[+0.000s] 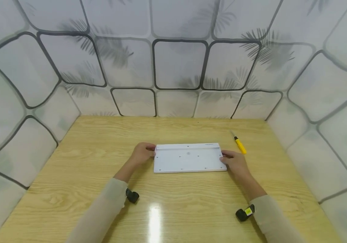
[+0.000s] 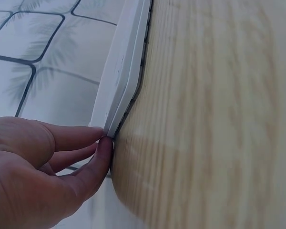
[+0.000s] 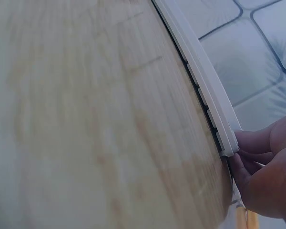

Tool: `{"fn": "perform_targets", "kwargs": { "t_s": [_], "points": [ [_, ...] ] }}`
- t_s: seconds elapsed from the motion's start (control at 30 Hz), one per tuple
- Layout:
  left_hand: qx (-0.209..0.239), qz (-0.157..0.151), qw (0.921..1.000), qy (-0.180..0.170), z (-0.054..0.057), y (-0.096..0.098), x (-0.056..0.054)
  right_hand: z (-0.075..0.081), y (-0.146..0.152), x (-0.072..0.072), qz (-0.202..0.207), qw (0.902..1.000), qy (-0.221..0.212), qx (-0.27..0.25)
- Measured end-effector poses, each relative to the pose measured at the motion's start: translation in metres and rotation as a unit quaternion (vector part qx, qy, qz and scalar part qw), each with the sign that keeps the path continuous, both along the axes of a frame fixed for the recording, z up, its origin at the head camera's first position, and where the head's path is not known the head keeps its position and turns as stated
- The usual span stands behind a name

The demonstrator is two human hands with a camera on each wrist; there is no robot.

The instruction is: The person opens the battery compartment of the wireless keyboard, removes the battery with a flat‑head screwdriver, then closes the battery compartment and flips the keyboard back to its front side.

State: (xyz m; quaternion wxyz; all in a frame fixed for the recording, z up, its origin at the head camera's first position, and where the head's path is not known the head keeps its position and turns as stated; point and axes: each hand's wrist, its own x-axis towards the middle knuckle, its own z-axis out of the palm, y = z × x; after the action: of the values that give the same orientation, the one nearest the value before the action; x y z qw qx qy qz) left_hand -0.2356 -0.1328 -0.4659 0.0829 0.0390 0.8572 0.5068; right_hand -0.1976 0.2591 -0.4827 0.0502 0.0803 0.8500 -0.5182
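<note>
A white keyboard point(image 1: 188, 160) lies face down at the middle of the table, its pale underside with small screw holes turned up and a raised bar along the far edge. My left hand point(image 1: 142, 153) pinches its left end between thumb and fingers, as the left wrist view shows at the keyboard's corner point(image 2: 121, 81). At the opposite end my right hand point(image 1: 236, 164) grips the short edge the same way. Key edges show along the lower side of the keyboard point(image 3: 207, 83) in the right wrist view, close to the tabletop.
A screwdriver point(image 1: 240, 145) with a yellow handle lies beyond the right hand, its shaft pointing to the back. The wood-grain table point(image 1: 106, 135) is enclosed at the back and sides by patterned cloth walls point(image 1: 179, 64).
</note>
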Motion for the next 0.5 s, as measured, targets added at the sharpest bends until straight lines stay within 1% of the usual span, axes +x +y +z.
{"fn": "perform_targets", "kwargs": {
  "t_s": [0.1,0.3,0.5],
  "points": [
    [-0.005,-0.004,1.0000,0.001,0.000,-0.007,0.001,0.000,-0.007,0.000,0.002,1.0000,0.002,-0.009],
    [0.001,-0.004,0.9999,-0.010,0.000,-0.017,0.001,0.004,-0.021,0.003,-0.006,0.9997,0.005,-0.024],
    [0.000,0.004,0.9998,-0.017,0.000,-0.025,0.001,0.007,-0.031,0.006,-0.002,0.9998,0.003,-0.019]
  ]
}}
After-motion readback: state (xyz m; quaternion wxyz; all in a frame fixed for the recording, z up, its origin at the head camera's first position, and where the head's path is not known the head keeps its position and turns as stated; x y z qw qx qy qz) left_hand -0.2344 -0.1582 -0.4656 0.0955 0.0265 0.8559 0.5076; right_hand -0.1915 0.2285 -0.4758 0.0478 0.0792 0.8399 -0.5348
